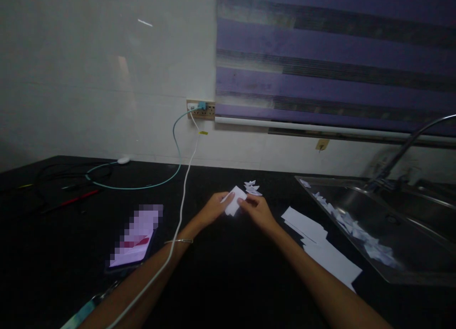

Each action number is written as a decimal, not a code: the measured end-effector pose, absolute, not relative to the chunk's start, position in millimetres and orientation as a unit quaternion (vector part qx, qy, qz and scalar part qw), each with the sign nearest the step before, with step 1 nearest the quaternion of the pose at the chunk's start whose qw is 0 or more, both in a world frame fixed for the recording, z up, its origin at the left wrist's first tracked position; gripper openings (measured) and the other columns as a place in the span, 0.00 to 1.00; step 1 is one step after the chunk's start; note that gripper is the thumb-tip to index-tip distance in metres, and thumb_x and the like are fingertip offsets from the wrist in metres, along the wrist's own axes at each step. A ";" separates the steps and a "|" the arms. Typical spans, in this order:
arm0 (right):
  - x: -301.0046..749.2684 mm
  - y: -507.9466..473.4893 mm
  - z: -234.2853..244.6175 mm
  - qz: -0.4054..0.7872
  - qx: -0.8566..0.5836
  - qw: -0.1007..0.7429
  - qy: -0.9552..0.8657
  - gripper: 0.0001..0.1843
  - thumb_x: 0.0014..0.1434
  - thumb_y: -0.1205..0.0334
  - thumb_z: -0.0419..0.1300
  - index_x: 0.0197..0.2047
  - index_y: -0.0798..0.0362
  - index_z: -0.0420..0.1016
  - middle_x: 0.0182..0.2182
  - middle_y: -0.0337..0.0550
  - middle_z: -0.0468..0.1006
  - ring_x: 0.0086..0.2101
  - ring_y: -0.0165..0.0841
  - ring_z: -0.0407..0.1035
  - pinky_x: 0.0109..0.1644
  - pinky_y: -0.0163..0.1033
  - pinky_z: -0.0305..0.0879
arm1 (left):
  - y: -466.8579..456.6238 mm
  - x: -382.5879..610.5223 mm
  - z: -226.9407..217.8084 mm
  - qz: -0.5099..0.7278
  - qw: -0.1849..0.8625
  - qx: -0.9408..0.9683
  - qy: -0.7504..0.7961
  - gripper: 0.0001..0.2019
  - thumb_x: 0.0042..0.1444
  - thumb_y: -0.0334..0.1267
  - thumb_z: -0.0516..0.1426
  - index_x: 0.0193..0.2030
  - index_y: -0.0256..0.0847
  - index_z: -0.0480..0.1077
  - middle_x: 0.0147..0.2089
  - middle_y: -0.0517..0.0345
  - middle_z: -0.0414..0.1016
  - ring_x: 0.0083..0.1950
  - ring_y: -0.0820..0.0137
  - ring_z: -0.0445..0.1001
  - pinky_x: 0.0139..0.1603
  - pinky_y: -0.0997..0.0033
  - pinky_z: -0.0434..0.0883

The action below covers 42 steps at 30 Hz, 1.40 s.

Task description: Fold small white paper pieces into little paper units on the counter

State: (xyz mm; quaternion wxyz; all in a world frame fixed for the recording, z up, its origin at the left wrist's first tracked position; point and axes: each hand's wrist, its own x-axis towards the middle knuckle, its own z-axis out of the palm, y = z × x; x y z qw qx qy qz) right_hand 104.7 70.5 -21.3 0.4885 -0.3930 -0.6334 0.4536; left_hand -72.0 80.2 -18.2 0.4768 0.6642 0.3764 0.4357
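A small white piece of folded paper (233, 205) is held up between my two hands above the black counter. My left hand (215, 205) pinches its left side, thumb on the front face. On the right edge, my right hand (257, 209) grips it with the thumb and curled fingers. Just behind the hands lie a few small folded paper boats (252, 188). To the right of my right forearm rests a loose stack of white paper sheets (329, 253).
A metal sink (392, 219) with a curved faucet (409, 141) is at right, more folded paper pieces (356, 229) along its rim. A phone (133, 238) lies left. A white cable (185, 186) runs from the wall socket (204, 110) across my left forearm.
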 end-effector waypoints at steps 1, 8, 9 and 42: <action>105.0 70.4 -21.2 0.449 -0.393 0.490 -0.636 0.17 0.53 0.48 0.64 0.31 0.55 0.76 0.24 0.39 0.75 0.25 0.31 0.67 0.30 0.36 0.63 | 80.6 -72.3 -19.2 0.432 0.481 0.669 0.368 0.25 0.57 0.57 0.54 0.35 0.32 0.72 0.27 0.57 0.71 0.27 0.73 0.66 0.28 0.75 0.61; 107.2 72.1 -20.8 0.395 -0.403 0.477 -0.674 0.21 0.57 0.45 0.60 0.25 0.54 0.72 0.21 0.38 0.73 0.25 0.32 0.67 0.30 0.36 0.61 | 80.5 -72.9 -20.6 0.447 0.469 0.679 0.346 0.21 0.56 0.54 0.57 0.42 0.34 0.71 0.35 0.55 0.73 0.34 0.71 0.70 0.33 0.74 0.66; 107.2 71.9 -20.6 0.387 -0.405 0.477 -0.677 0.21 0.58 0.44 0.59 0.25 0.53 0.72 0.21 0.38 0.72 0.25 0.32 0.66 0.30 0.36 0.61 | 79.6 -72.6 -19.5 0.446 0.469 0.681 0.344 0.21 0.56 0.54 0.57 0.42 0.34 0.71 0.35 0.54 0.73 0.34 0.71 0.70 0.33 0.73 0.67; 103.9 75.2 -30.9 0.360 -0.410 0.441 -0.713 0.23 0.64 0.45 0.51 0.29 0.54 0.68 0.23 0.37 0.66 0.26 0.30 0.60 0.28 0.34 0.56 | 82.5 -72.7 -28.3 0.454 0.497 0.663 0.329 0.24 0.56 0.54 0.58 0.44 0.31 0.75 0.35 0.50 0.77 0.33 0.69 0.73 0.32 0.72 0.68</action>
